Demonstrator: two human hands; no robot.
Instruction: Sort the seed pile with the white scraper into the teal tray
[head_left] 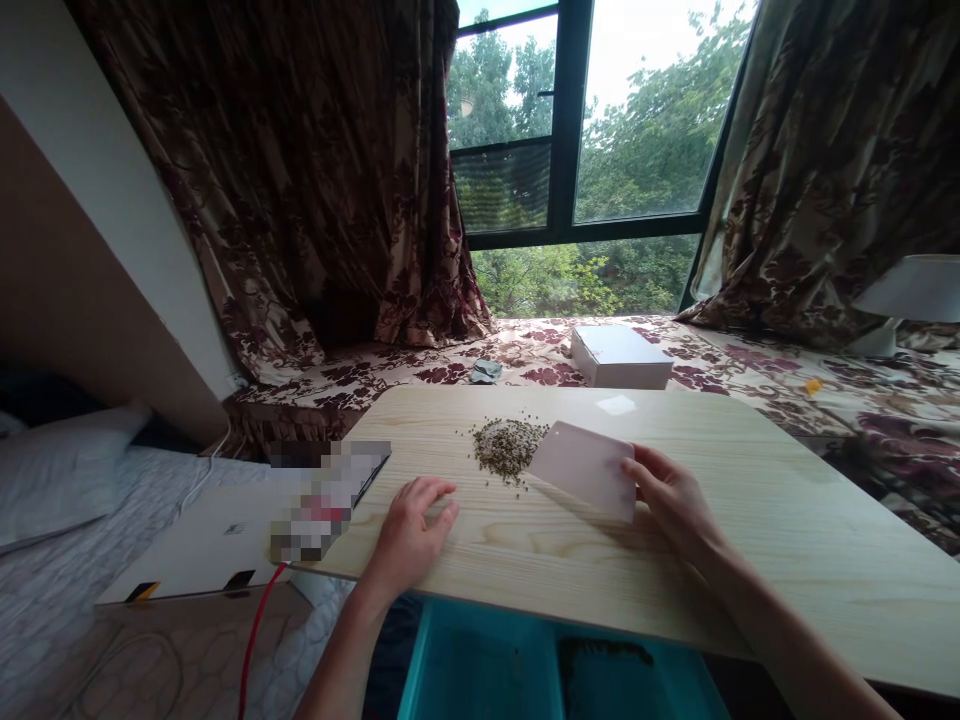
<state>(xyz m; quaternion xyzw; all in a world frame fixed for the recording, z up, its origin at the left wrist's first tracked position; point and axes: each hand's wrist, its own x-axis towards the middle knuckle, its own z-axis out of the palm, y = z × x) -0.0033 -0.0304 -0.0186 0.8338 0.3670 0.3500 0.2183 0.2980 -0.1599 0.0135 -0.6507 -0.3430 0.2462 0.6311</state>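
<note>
A pile of small greenish-brown beans mixed with white grains [507, 447] lies on the pale wooden table [480, 560], with a few loose ones scattered around it. My right hand [671, 492] grips a flat, whitish plastic scraper [585, 468] by its right edge. The scraper is tilted, and its left edge reaches the right side of the pile. My left hand [415, 525] rests on the table to the left of the pile and nearer to me. Its fingers are loosely bent, with the thumb apart, and it holds nothing.
Below the table's near edge sits a teal tray [487, 660] with two compartments; dark material shows in the right one. A white box [622, 357] stands on the window ledge. Left are a blurred-out device [330, 500], a red cable [259, 630] and a large carton [217, 540].
</note>
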